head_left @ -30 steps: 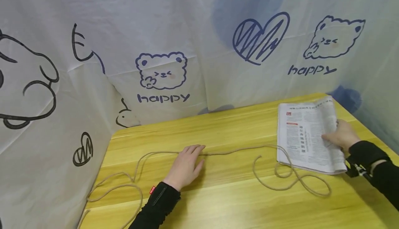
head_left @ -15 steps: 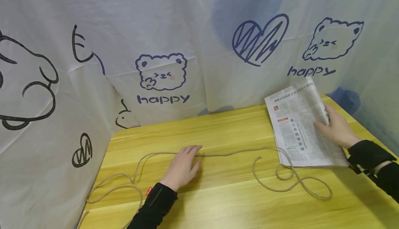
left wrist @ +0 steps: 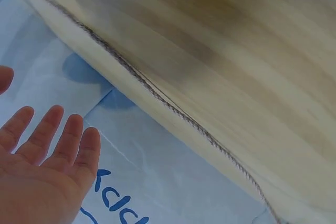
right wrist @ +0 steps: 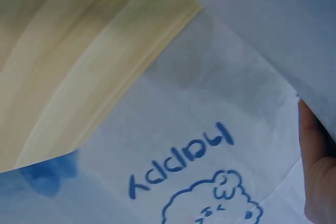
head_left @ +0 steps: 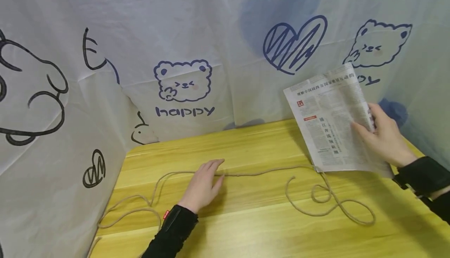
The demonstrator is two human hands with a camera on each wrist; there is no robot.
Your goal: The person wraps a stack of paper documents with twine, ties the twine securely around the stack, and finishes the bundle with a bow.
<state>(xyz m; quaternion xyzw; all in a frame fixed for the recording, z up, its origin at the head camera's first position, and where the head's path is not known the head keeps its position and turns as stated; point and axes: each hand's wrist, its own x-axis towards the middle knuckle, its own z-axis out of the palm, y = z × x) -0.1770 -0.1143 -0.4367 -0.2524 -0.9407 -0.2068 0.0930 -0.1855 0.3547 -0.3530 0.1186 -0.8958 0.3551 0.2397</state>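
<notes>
A folded newspaper [head_left: 327, 121] is tilted up over the right part of the table, gripped along its right edge by my right hand [head_left: 384, 137], thumb across the printed front. In the right wrist view the fingers [right wrist: 314, 140] meet the paper's edge. My left hand [head_left: 202, 187] hovers low over the table beside a thin tan rope [head_left: 253, 174], overlapping it in the head view. The left wrist view shows that hand [left wrist: 50, 166] with fingers extended and nothing in it, apart from the rope [left wrist: 142, 80].
The yellow wood-grain table [head_left: 246, 219] ends at a white curtain [head_left: 239, 55] printed with bears and hearts. Loops of the rope lie at the table's left side and at the right, below the newspaper.
My right hand has lifted the newspaper off the table and tilted it up, moving it back and to the left. My left hand has shifted slightly left.
</notes>
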